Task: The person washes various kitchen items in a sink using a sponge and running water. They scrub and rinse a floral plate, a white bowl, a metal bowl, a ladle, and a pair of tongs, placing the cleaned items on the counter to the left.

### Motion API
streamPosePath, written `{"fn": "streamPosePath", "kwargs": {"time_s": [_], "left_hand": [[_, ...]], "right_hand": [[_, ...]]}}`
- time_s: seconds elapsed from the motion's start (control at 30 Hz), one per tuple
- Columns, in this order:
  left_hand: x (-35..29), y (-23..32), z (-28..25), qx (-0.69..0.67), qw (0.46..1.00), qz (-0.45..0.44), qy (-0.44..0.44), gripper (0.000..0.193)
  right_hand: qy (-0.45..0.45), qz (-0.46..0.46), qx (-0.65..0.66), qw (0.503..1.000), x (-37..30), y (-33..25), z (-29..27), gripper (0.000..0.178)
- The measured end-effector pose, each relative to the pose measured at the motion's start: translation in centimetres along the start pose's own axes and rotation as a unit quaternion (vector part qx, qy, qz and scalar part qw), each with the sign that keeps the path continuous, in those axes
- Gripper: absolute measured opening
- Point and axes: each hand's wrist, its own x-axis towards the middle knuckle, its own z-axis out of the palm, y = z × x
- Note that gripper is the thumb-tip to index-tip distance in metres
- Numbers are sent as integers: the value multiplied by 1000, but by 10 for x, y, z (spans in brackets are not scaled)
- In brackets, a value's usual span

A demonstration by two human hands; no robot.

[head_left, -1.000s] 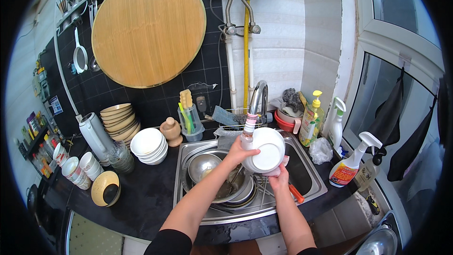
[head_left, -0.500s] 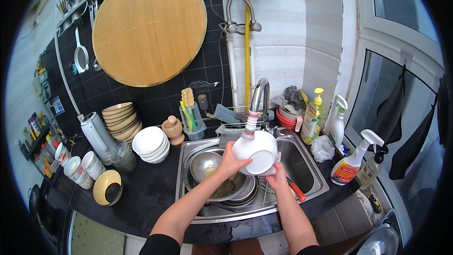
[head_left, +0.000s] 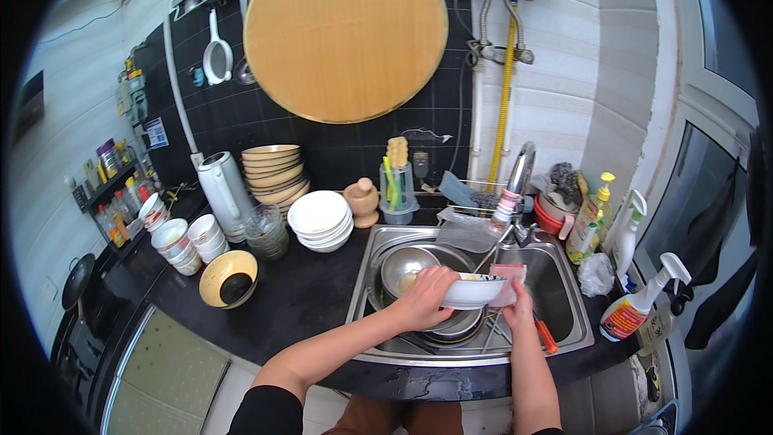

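Orange-red label [head_left: 623, 321] on the front of a white-headed spray bottle [head_left: 642, 301], right of the sink; pale print across it, too small to read. Yellow-green label [head_left: 587, 235] on a yellow-topped pump bottle [head_left: 594, 216]; lettering blurred. Small blue-and-white rectangular card [head_left: 156, 133] on the dark tiled wall [head_left: 354, 145], toward the left; its print illegible. No words or numbers can be made out with certainty.
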Motion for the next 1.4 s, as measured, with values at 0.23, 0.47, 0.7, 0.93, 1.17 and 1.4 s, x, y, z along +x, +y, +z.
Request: {"fn": "streamPosePath", "kwargs": {"time_s": [0.23,0.47,0.7,0.93,1.17,1.4], "left_hand": [[-70,-11,-57,144,990,-13,3,47],[-151,-40,-96,301,949,-94,-6,45],[-193,-53,-105,323,940,-106,3,43],[-214,-66,-110,309,944,-111,-36,33],[-224,-67,-119,255,949,-142,-115,30],[-119,-43,-82,132,985,-114,18,40]], "right_hand": [[27,-22,-59,998,-14,-3,11,37],[8,-42,-132,990,-3,5,2,33],[13,-63,-216,974,-6,7,6,29],[71,-91,-227,967,-9,3,5,32],[129,-126,-210,961,-11,3,6,32],[169,-124,-178,961,-6,4,-6,31]]}}
